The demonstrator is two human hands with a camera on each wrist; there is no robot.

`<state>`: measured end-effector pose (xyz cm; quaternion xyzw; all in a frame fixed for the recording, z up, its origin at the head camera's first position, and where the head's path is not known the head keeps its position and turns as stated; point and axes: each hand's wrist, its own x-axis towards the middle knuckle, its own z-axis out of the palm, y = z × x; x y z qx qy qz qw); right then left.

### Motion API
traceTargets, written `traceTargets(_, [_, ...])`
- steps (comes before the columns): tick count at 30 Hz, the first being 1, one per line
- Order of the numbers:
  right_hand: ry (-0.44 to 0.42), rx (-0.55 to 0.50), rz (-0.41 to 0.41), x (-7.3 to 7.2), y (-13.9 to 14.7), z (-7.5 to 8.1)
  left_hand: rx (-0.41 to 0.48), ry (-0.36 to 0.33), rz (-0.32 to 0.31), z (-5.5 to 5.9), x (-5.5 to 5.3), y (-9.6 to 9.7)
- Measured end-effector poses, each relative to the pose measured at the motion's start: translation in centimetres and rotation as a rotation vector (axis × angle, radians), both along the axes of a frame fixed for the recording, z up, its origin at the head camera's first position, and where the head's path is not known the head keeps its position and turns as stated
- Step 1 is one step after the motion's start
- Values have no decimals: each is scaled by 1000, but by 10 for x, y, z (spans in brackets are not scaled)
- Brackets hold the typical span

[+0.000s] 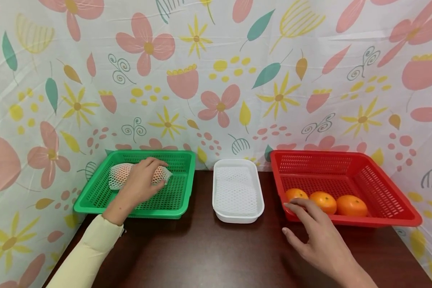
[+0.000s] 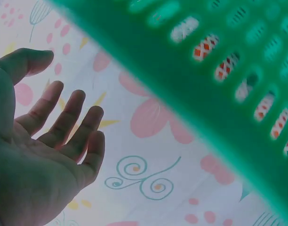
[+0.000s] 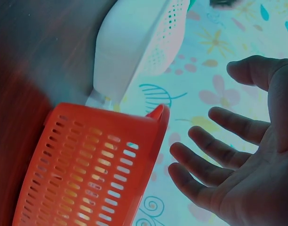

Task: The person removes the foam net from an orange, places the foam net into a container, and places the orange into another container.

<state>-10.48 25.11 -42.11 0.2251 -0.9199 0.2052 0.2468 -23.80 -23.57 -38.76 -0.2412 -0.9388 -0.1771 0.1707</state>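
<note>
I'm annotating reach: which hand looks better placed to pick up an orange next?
Probably the right hand: it is empty, near the oranges in the red basket; the left hand is at the green basket.

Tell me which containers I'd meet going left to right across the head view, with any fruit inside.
Green plastic basket holding net-wrapped fruit → white plastic tray → red plastic basket holding three oranges.

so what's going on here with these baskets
Someone's left hand hovers over the green basket, which holds something in white netting. Their right hand is by the near-left corner of the red basket, where three oranges lie. Neither appears to grip anything. A white tray stands between the baskets.
</note>
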Motion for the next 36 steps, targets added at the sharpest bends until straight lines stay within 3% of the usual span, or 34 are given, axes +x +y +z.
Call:
traceTargets(6, [-43,55,-42,8,-7,-1,-54,-39,4,9,-3,-4])
traceTargets(13, [-50,71,-50,8,-10,1,-119,-102,18,20,-17,-4])
traceTargets(26, [-73,83,-43,7,-10,-1,-239,-220,-24,18,-48,-14])
traceTargets(36, [-96,80,-43,6,-12,-3,-348,-256,-16,12,-64,-17])
